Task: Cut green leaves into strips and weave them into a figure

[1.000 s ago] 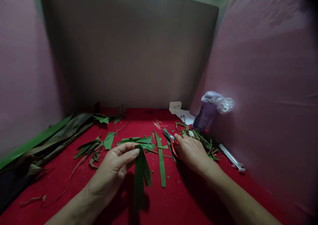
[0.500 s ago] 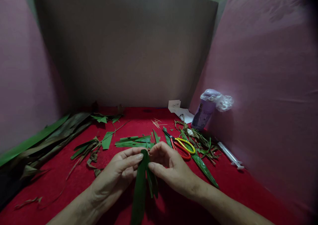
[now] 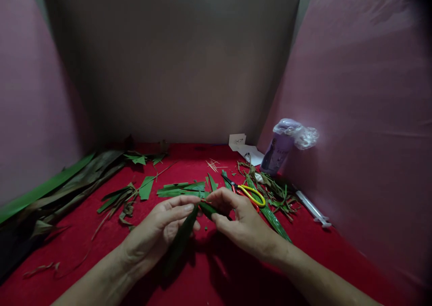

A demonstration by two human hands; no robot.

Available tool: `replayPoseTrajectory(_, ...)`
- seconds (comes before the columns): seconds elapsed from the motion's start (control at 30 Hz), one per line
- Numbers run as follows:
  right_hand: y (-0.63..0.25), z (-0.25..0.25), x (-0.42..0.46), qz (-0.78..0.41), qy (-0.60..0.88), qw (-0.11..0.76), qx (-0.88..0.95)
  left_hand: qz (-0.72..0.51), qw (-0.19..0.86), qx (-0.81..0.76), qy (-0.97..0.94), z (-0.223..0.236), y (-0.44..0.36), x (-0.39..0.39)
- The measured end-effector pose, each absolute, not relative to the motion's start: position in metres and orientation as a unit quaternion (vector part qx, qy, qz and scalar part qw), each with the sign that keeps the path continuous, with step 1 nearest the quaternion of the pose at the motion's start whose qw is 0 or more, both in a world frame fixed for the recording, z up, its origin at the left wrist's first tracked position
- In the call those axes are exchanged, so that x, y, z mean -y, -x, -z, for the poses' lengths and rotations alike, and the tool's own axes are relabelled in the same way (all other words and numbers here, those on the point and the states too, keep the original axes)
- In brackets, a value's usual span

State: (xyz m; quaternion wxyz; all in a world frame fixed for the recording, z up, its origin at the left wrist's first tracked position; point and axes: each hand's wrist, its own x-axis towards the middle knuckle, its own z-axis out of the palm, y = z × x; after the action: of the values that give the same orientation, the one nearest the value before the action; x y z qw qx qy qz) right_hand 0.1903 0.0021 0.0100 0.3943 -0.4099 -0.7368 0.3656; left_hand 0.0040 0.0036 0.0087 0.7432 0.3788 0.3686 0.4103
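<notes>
and here i have both hands meeting over the red surface, a green leaf strip between them! my left hand pinches it near its top, thumb against fingers, one dark length hanging down toward me. my right hand grips the other length, which slants off under its thumb; whether it's one folded piece or two, i can't tell from here. just beyond the fingertips, a row of cut leaf pieces! right beside my right hand, scissors with red and yellow handles, lying next to a long green leaf. farther out, thin pale sticks in a loose scatter, and over by the right wall, a plastic-topped purple cup and a syringe.
</notes>
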Motion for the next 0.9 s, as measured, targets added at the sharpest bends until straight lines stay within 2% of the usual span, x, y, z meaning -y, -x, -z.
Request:
replayPoseTrajectory(0.33,-0.207,-0.016,-0.003,-0.199,0.394,0.284,0.851,-0.381,0.625,-0.401,-0.551,-0.006,-0.002,-0.011)
replayPoseTrajectory(0.53,-0.208,-0.012,-0.006,-0.112,0.383,0.254,0.881,-0.364,0.37,-0.439,-0.734,-0.007,-0.003,-0.007)
replayPoseTrajectory(0.7,-0.206,-0.009,-0.007,-0.074,0.387,0.244,0.886,-0.318,0.224,-0.428,-0.816,0.001,0.003,-0.008)
replayPoseTrajectory(0.8,-0.206,-0.009,-0.007,-0.062,0.382,0.241,0.89,-0.339,0.214,-0.415,-0.817,0.003,0.004,-0.009)
replayPoseTrajectory(0.9,-0.206,-0.008,-0.008,-0.053,0.38,0.238,0.892,-0.398,0.272,-0.393,-0.783,0.003,0.003,-0.01)
